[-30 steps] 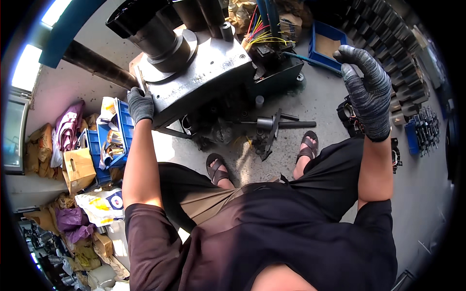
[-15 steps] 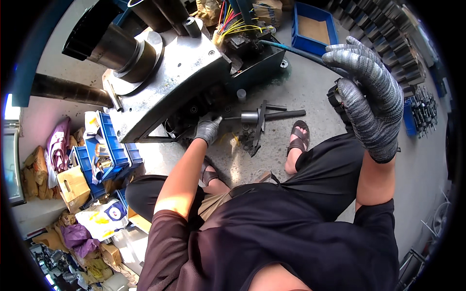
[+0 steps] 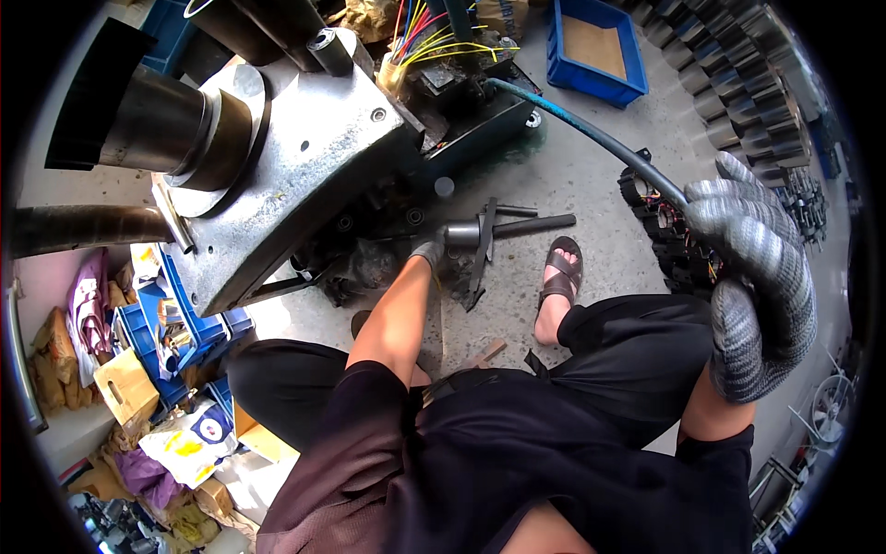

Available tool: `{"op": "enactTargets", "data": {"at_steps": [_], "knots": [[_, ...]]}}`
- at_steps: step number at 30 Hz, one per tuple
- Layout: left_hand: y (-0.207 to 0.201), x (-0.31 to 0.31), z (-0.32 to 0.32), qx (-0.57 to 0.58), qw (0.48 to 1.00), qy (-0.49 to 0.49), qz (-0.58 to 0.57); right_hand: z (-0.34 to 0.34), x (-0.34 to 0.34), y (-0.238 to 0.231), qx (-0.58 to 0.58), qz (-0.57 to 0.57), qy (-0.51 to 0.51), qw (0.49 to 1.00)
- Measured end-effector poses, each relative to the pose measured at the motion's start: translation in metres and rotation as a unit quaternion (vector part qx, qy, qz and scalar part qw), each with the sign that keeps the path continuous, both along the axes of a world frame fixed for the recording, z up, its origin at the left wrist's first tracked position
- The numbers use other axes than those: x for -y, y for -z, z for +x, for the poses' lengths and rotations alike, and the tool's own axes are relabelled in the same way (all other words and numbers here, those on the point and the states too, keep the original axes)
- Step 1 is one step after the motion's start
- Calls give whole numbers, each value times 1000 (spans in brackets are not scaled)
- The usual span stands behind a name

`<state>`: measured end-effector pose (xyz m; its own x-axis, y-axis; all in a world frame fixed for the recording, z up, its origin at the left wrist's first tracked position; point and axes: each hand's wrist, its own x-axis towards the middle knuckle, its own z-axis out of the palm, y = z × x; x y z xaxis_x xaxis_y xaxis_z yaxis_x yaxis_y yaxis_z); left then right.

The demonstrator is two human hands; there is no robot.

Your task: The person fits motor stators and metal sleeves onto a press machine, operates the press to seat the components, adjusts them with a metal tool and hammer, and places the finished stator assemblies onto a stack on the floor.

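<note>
My left hand (image 3: pixel 429 249), in a grey glove, reaches low beside the machine's base. It is right by a short shiny metal cylinder (image 3: pixel 461 233); its fingers are blurred and partly hidden, so a grip cannot be made out. Beyond the cylinder, a dark metal bar (image 3: pixel 544 222) and a flat crosspiece (image 3: pixel 485 251) lie near the floor. At the right, my raised right hand (image 3: pixel 761 272), in a striped grey glove, has its curled fingers around the end of a long blue-grey lever (image 3: pixel 600 134). The thumb stands apart below it.
A heavy machine (image 3: pixel 305 138) with a thick steel plate fills the upper left. Coloured wires (image 3: pixel 425 37) stick up behind it. A blue tray (image 3: pixel 600 51) stands on the floor, with stacked metal cylinders (image 3: pixel 748 92) to its right. Blue crates (image 3: pixel 185 319) and bags sit at the left.
My right hand has come down and rightward, and the lever has swung down with it. My left hand has shifted right, closer to the cylinder. The whole view has moved a little.
</note>
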<state>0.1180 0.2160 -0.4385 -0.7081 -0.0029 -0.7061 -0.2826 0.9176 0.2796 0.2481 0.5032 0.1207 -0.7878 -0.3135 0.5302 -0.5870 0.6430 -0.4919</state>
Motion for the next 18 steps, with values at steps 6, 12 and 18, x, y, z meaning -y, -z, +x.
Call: {"op": "enactTargets", "data": {"at_steps": [6,12,18], "knots": [[-41,-59,21,-60,989,-120,62,3,-22,-25,107,93,-50,989],[-121,-68,20,-307,947,88,36,-6,-37,-22,150,137,-120,972],[-79,-144,42,-192,839,507,45,25,-28,-29,401,-147,213,879]]}}
